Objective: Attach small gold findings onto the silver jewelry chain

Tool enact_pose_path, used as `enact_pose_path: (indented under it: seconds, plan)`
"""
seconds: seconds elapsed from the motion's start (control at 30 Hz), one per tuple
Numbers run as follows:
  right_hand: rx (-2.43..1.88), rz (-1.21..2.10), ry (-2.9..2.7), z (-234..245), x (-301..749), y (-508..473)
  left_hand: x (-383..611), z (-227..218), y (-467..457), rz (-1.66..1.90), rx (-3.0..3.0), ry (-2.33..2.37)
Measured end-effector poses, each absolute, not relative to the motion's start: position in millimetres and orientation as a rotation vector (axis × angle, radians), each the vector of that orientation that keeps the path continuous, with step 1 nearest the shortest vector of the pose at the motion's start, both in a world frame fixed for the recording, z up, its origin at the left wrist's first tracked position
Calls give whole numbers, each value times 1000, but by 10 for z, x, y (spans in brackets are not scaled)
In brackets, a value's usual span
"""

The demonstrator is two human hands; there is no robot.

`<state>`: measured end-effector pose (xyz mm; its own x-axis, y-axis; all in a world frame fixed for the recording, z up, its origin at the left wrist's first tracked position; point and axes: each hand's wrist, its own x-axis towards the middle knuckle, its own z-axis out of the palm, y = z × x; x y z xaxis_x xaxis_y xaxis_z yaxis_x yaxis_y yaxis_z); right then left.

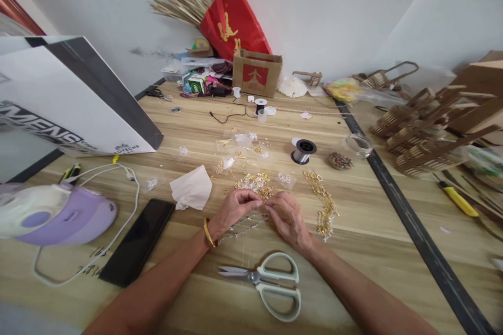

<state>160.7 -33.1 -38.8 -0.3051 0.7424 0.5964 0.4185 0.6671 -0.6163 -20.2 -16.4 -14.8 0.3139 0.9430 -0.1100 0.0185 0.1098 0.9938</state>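
Note:
My left hand [234,210], a gold bangle [209,232] at its wrist, pinches thumb and fingers together. Its fingertips nearly meet those of my right hand [288,215], also closed in a pinch. Whatever lies between the fingertips is too small to make out. Just below them, a thin beaded chain [244,226] lies on the wooden table [188,303]. Right beyond the fingers is a pile of gold and clear beads [257,182]. Scissors [257,275] with pale green handles lie nearer me, blades apart. Several gold bead strands [324,207] rest right of my right hand.
A black phone [137,241], a purple-and-white device [70,214] and a white cable [137,188] are at left. A wire spool [303,151], a bead container [340,160] and a yellow cutter [458,199] stand or lie rightward. Small woven baskets [408,136] crowd the right side.

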Motion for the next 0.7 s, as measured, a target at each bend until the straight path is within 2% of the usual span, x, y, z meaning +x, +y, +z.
enact_pose_path:
  seconds: [0.7]
  plan:
    - [-983, 536, -1857, -348, 1582, -356, -211, -158, -144, 956, 1066, 1051]
